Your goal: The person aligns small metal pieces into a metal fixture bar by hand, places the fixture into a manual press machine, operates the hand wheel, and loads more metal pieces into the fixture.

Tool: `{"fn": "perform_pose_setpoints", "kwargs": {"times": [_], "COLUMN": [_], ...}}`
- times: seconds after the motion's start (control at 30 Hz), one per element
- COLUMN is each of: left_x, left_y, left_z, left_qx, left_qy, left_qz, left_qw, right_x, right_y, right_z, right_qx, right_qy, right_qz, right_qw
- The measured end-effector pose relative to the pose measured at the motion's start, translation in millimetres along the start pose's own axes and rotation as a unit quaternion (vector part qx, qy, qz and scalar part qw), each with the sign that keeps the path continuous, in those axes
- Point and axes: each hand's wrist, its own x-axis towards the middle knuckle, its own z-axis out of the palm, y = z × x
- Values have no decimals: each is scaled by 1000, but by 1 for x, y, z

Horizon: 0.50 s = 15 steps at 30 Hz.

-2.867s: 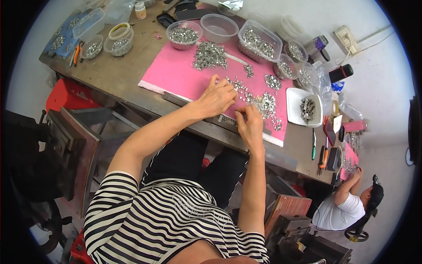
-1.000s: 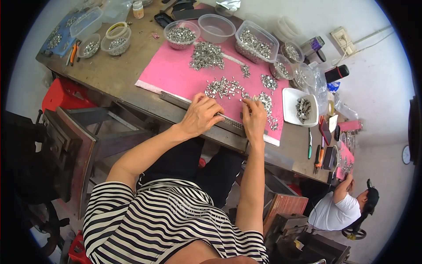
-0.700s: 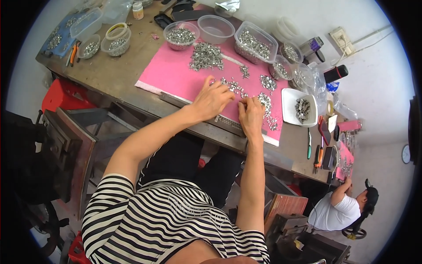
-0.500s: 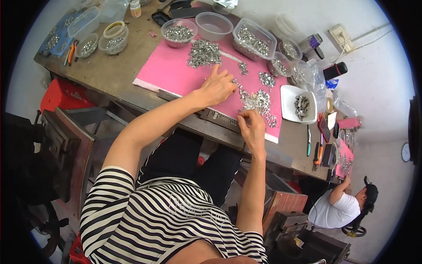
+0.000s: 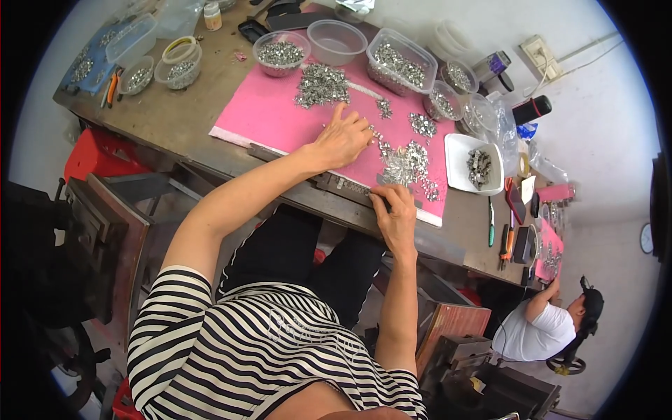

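Observation:
My left hand (image 5: pixel 343 142) is over the pink mat (image 5: pixel 269 112), one finger stuck out and the others bent together near a few small silvery metal pieces. What its fingertips hold, if anything, is hidden. At the bench's front edge, the thumb and forefinger of my right hand (image 5: pixel 397 218) pinch together at the right end of a slotted metal strip (image 5: pixel 343 184). Whatever is between them is too small to make out. Just beyond that hand lies a loose heap of shiny metal pieces (image 5: pixel 406 164). A larger pile of metal parts (image 5: pixel 322 85) sits farther back.
Clear tubs of metal parts (image 5: pixel 399 64) line the mat's back. A white square dish (image 5: pixel 493 175) stands right of the mat, near orange-handled pliers (image 5: pixel 505 257). Round tubs (image 5: pixel 178 70) stand at left. A co-worker in white (image 5: pixel 535 329) sits at far right.
My right hand has moved left and slightly nearer, from beside the loose heap to the metal strip at the bench edge. My left hand has stayed in nearly the same place.

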Motion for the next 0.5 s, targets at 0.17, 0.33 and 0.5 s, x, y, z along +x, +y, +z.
{"fn": "perform_pose_setpoints", "kwargs": {"times": [0.17,0.33,0.5], "left_x": [-6,-18,-41], "left_y": [8,39,64], "left_z": [-6,-10,-14], "left_qx": [-36,-93,-134], "left_qy": [38,94,92], "left_qz": [-1,-18,-53], "left_qw": [999,991,985], "right_x": [12,47,59], "right_y": [14,43,52], "right_z": [4,19,36], "right_qx": [32,-53,-154], "right_qy": [7,55,49], "right_qz": [52,41,7], "right_qw": [998,996,987]}}
